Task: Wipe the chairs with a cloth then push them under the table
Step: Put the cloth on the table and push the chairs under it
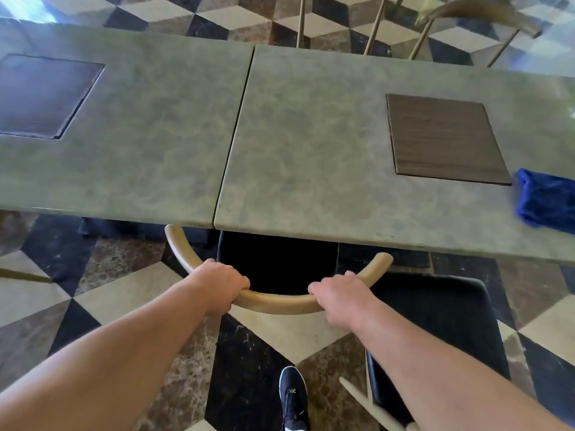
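Note:
A chair with a curved wooden backrest (280,303) and a black seat (273,262) stands at the near edge of the grey-green table (311,157), its seat mostly beneath the tabletop. My left hand (222,283) grips the left part of the backrest. My right hand (340,298) grips the right part. A crumpled blue cloth (547,200) lies on the table at the far right, away from both hands.
A second chair with a black seat (441,331) stands pulled out at my right, beside my arm. More chairs (466,14) stand across the table. Dark wooden insets (445,138) sit in the tabletop. My shoe (292,396) is on the chequered floor.

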The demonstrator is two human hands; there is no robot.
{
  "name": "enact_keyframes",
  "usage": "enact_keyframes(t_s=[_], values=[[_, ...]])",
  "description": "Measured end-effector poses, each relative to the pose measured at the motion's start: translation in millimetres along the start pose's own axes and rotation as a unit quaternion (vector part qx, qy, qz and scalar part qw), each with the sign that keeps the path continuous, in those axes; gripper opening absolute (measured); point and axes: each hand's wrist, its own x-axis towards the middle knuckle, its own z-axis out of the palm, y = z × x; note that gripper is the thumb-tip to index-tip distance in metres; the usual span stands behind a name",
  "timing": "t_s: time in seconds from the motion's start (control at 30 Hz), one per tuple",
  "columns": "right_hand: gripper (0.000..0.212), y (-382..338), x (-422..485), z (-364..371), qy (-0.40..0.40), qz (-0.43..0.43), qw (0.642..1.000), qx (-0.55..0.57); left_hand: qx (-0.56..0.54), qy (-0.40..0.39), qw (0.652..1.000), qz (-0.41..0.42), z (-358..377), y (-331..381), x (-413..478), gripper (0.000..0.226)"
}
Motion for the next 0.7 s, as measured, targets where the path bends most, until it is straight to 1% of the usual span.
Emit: enact_keyframes(t_s=[0.1, 0.23, 0.37, 0.5, 0.63, 0.7], values=[[0.022, -3.6, 9.9, -1.9, -0.005, -0.007, 1.0, 0.001, 0.003, -0.016, 1.0, -0.002, 0.0, -9.5, 3.9, 0.029], [0.022, -21.4, 16.1, 3.4, -0.014, -0.013, 1.0, -0.015, -0.015, -0.018, 1.0, -0.011, 18.2, -14.5, 0.7, 0.03], [0.019, -23.6, 13.1, 9.6, -0.013, -0.009, 0.999, -0.035, -0.021, 0.005, 1.0, -0.008, 34.2, -10.5, 1.0, 0.025], [0.02, -27.5, 9.7, 8.9, 0.01, -0.001, 0.999, -0.046, -0.014, 0.042, 0.998, -0.033, 37.9, -8.5, -1.8, 0.022], [0.031, -32.2, -2.6, 10.0, 0.029, 0.017, 0.998, -0.045, -0.053, 0.068, 0.994, -0.066, 38.8, 5.4, -14.9, 0.044], [0.036, -34.8, -16.4, 10.4, 0.029, 0.032, 0.998, -0.034, -0.083, 0.076, 0.992, -0.063, 38.6, 18.2, -24.4, 0.062]])
